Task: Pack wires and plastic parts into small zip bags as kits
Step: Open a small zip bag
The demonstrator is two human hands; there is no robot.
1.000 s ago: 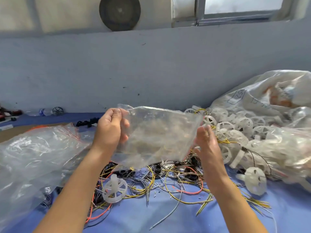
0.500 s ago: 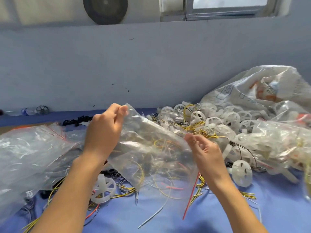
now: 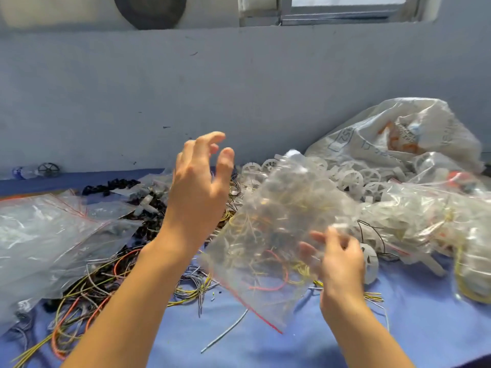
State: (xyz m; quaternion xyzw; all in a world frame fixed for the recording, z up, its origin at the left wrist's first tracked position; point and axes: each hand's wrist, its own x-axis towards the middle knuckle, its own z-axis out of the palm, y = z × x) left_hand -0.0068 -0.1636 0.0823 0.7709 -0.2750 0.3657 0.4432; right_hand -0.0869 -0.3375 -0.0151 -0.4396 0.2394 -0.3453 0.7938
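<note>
My right hand [image 3: 340,264] pinches the clear zip bag [image 3: 268,229] by its near right edge, holding it above the wires [image 3: 87,288]. Its red zip edge points down toward me, and the long axis slants up and away. My left hand [image 3: 196,192] hangs beside it, fingers loosely spread, holding nothing. Below lies a blue cloth [image 3: 398,328] against a grey-blue wall [image 3: 239,88]. The bag's film is crinkled and glossy. Spoked white plastic wheels [image 3: 353,179] are heaped at the right.

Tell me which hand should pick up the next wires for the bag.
Likely left. The left hand is open and free near the wires; the right hand holds the bag.
</note>
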